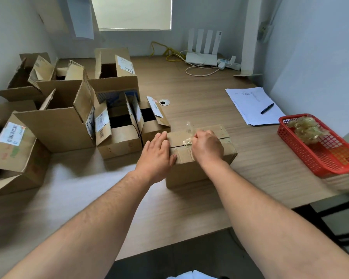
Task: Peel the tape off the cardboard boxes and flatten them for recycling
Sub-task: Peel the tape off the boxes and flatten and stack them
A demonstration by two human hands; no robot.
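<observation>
A: Box located?
B: Closed cardboard box (191,172), centre of frame, on the desk (199,91), just right of the opened boxes (117,137).
A: Grips noted?
B: Left hand (157,156) laid flat, fingers straight, pressed on the box's left top edge. Right hand (207,146): grip pinched shut on a crumpled strand of clear tape (187,141) at the top seam.
A: Handling?
B: Box judged light, stiff-walled, likely to slide unless held down. Tape judged thin, sticky, easily torn; best taken low by the seam and drawn along it. Card surface may be stripped if jerked.
</observation>
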